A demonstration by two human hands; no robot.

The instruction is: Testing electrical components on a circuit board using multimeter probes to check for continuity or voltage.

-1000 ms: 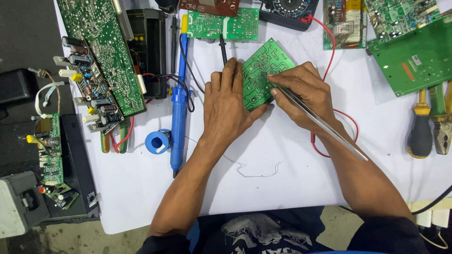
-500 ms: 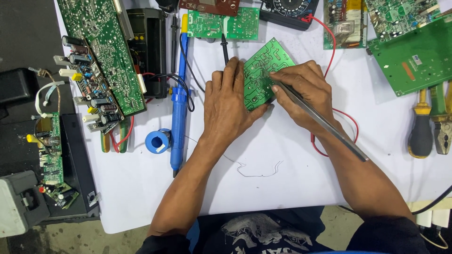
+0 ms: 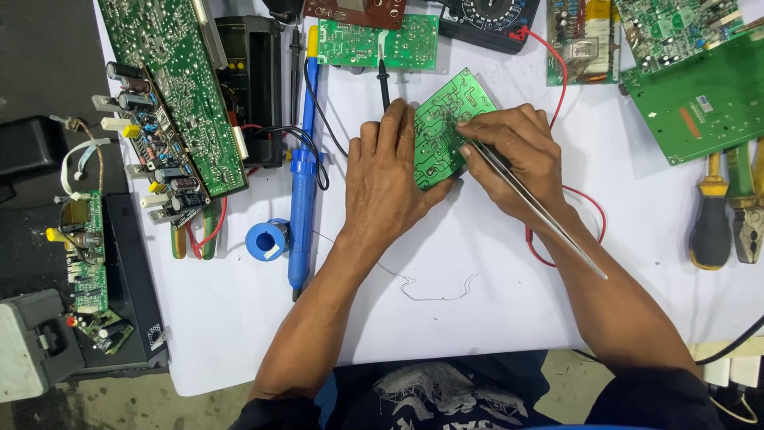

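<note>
The fingers of the left hand [image 3: 390, 179] lie flat and close together, pressing down the left edge of a small green circuit board [image 3: 447, 127] that sits copper side up near the middle of the white table [image 3: 446, 318], a little toward its far edge. The right hand [image 3: 517, 155] pinches a long pair of metal tweezers [image 3: 541, 211] between thumb and fingertips, the tips touching the board's centre and the long end trailing back over the wrist. Judging by this, the step in hand is picking at one spot on the board; the next move calls for a steady left hand and a fine, light touch at the tips. No container shows; a blue solder spool [image 3: 265, 240] and a blue solder sucker [image 3: 302, 199] lie toward the table's left edge, a thin loose wire [image 3: 430, 293] near the front edge.
</note>
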